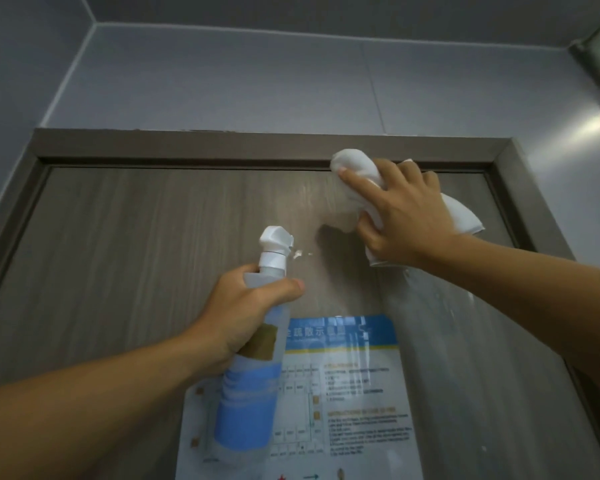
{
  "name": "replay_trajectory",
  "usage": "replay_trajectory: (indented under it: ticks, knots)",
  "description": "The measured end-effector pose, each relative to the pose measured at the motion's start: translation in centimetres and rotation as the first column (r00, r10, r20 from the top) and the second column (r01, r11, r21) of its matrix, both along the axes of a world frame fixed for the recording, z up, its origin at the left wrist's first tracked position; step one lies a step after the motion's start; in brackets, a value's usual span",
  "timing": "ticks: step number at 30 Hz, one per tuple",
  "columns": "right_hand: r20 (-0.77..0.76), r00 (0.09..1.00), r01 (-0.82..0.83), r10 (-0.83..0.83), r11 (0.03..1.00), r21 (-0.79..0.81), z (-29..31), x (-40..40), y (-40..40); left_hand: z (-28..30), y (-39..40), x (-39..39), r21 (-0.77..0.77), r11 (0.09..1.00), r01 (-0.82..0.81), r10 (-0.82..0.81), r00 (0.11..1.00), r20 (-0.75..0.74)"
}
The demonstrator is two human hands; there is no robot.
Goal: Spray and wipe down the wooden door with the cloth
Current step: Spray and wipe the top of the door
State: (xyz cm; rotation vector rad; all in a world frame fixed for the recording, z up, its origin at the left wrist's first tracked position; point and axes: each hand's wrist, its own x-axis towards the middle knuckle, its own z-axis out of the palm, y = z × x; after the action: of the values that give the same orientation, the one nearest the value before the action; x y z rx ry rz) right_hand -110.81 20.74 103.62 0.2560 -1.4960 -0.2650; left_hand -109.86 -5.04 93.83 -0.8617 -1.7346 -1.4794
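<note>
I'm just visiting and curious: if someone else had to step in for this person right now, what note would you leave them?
Left hand grips the spray bottle by its neck, nozzle pointed at the wooden door.
Right hand presses the white cloth against the door's top edge, just under the frame.
Done: the upper right of the door looks wet and streaked, with droplets near the nozzle.
Left: wipe the upper left, which looks dry, then work downward around the posted notice. The lower door is out of view.
</note>
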Motion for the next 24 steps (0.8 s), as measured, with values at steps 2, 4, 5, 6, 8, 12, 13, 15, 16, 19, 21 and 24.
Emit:
replay_trajectory:
  ticks: [2,4,5,6,8,12,13,15,16,19,21,24]
  knots:
    - [0.002,1.000,0.012,-0.013,1.000,0.029,0.0,0.2,-0.6,-0.1,0.1,0.0,-0.013,1.000,-0.005,0.005,1.000,-0.001]
    - [0.006,1.000,0.024,-0.024,0.999,0.049,0.1,0.4,-1.1,-0.3,0.2,-0.1,-0.010,1.000,-0.012,0.012,1.000,0.003]
    - [0.008,1.000,0.027,-0.027,0.998,0.053,0.1,0.5,-1.3,-0.3,0.2,-0.1,-0.004,1.000,-0.019,0.019,1.000,0.001]
    - [0.012,0.999,0.032,-0.033,0.998,0.056,0.1,0.6,-1.5,-0.4,0.2,-0.1,0.003,1.000,-0.024,0.024,1.000,-0.004]
    - [0.018,0.999,0.044,-0.045,0.997,0.064,0.1,0.8,-1.6,-0.6,0.2,0.0,0.012,0.999,-0.031,0.031,0.999,-0.016]
    - [0.038,0.999,0.031,-0.033,0.998,0.050,0.0,0.9,-1.7,-0.7,-0.4,0.1,0.015,0.998,-0.063,0.063,0.998,-0.026]
    - [0.046,0.999,0.020,-0.021,0.999,0.038,-0.1,0.9,-1.8,-0.7,-0.6,0.1,0.019,0.998,-0.057,0.057,0.998,-0.020]
    - [0.057,0.998,-0.005,0.004,1.000,0.014,-0.2,0.6,-1.8,-0.7,-0.9,0.2,0.024,0.999,-0.023,0.023,1.000,0.002]
    - [0.058,0.998,-0.017,0.016,1.000,0.005,-0.2,0.4,-1.8,-0.7,-1.0,0.4,0.020,1.000,-0.005,0.005,1.000,0.011]
    - [0.070,0.996,-0.050,0.052,0.998,-0.027,-0.4,-0.2,-2.2,-0.8,-1.1,0.6,-0.023,0.999,0.025,-0.025,1.000,0.015]
    - [0.102,0.991,-0.083,0.089,0.995,-0.057,-0.4,-0.4,-2.7,-0.7,-1.2,0.7,-0.032,0.999,0.033,-0.032,0.999,0.014]
    - [0.138,0.985,-0.102,0.107,0.994,-0.042,-0.4,-1.2,-3.8,-0.4,-1.7,0.4,0.015,1.000,0.026,-0.027,0.999,0.027]
